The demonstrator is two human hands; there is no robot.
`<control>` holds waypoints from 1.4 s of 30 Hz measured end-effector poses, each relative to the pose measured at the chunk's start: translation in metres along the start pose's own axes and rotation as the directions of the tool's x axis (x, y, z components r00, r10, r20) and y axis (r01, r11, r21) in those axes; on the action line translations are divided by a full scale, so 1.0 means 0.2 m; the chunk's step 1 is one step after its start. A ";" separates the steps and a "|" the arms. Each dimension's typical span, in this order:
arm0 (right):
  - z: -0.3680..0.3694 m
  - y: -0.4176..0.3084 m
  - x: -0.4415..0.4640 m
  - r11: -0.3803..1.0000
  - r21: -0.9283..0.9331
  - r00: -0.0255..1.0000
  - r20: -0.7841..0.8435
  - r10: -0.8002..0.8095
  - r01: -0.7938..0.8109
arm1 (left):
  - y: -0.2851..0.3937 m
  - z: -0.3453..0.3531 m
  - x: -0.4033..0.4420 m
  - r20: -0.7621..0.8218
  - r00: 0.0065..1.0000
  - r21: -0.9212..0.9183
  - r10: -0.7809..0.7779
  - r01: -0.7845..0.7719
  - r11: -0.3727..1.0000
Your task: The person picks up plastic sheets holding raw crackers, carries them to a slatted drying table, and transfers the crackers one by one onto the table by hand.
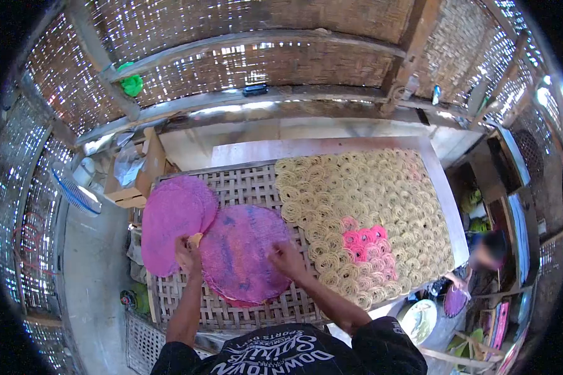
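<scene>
Two round purple sheets or stacks of sheets lie side by side on a woven slatted rack: one purple round [174, 219] at the left, another mottled purple-blue round [244, 250] in front of me. My left hand [189, 255] is closed in a pinch between them, with a small tan piece [196, 239] at its fingertips. Over the right edge of the mottled round is my right hand [286, 260], its fingers curled together. What they hold, if anything, is hidden.
Rows of pale yellow, noodle-like coils [363, 200] cover the rack's right side, with several bright pink coils [363, 240] among them. The slatted rack [250, 184] shows at left. A wooden box [145, 165] stands back left. Another person [489, 250] is at lower right, near a white basin [419, 320].
</scene>
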State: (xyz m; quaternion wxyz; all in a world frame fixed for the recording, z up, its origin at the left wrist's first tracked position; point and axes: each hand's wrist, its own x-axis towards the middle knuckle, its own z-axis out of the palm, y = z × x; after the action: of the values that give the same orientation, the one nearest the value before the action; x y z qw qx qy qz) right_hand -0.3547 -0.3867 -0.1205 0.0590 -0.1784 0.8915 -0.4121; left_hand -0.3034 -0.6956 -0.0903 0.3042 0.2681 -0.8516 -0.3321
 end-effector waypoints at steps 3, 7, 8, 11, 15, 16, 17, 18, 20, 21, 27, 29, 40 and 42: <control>0.04 -0.14 -0.16 0.875 0.387 0.941 0.278 0.191 -0.292 | 0.05 0.02 -0.09 -0.003 0.997 -0.405 0.074 -0.069 0.912; 0.18 -0.14 -0.27 0.688 0.626 0.928 0.295 0.227 -0.367 | 0.41 -0.04 -0.37 0.248 0.968 -0.553 -0.027 0.165 0.817; 0.18 -0.16 -0.29 0.679 0.650 0.939 0.272 0.212 -0.341 | 0.46 -0.05 -0.43 0.316 0.949 -0.599 0.021 0.182 0.780; 0.09 -0.23 -0.32 0.489 0.732 0.880 0.376 0.292 -0.475 | 0.51 0.01 -0.60 0.507 0.849 -0.546 -0.149 0.450 0.707; -0.02 -0.14 -0.29 0.531 0.667 0.846 0.333 0.417 -0.524 | 0.50 0.02 -0.61 0.684 0.728 -0.418 -0.053 0.450 0.789; -0.05 -0.12 -0.26 0.577 0.674 0.878 0.251 0.408 -0.461 | 0.44 0.02 -0.63 0.655 0.754 -0.379 -0.050 0.386 0.841; -0.08 -0.10 -0.22 0.622 0.676 0.904 0.167 0.393 -0.395 | 0.46 -0.02 -0.63 0.626 0.778 -0.335 -0.044 0.320 0.886; -0.11 -0.08 -0.19 0.664 0.672 0.924 0.081 0.374 -0.328 | 0.48 -0.05 -0.63 0.598 0.801 -0.285 -0.035 0.253 0.925; -0.10 0.10 -0.06 0.775 0.564 0.929 -0.034 0.367 -0.285 | 0.28 -0.03 -0.63 0.554 0.828 -0.161 -0.086 0.208 0.965; -0.07 0.19 0.01 0.823 0.502 0.930 -0.090 0.356 -0.267 | 0.18 -0.02 -0.64 0.528 0.842 -0.096 -0.112 0.190 0.977; -0.16 0.23 0.22 0.649 0.738 0.876 -0.175 0.450 -0.186 | -0.22 -0.05 -0.66 0.237 0.959 0.060 -0.155 0.145 0.988; -0.14 0.27 0.22 0.657 0.687 0.847 -0.113 0.519 -0.311 | -0.37 0.02 -0.66 0.231 0.958 0.104 -0.171 0.151 0.983; -0.04 -0.06 -0.25 0.964 0.087 0.898 -0.349 0.267 -0.252 | -0.12 0.04 -0.36 0.127 0.972 0.358 -0.196 0.139 0.923; 0.01 -0.03 -0.34 0.963 0.092 0.906 -0.327 0.270 -0.253 | -0.25 0.14 -0.31 0.071 0.984 0.274 -0.164 0.139 0.952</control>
State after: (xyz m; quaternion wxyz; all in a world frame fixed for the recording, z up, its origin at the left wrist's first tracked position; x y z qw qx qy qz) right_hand -0.2899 -0.3672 -0.1205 -0.0355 0.0172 0.8941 -0.4461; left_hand -0.2692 -0.6752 -0.1651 0.1985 0.3557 -0.8789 -0.2483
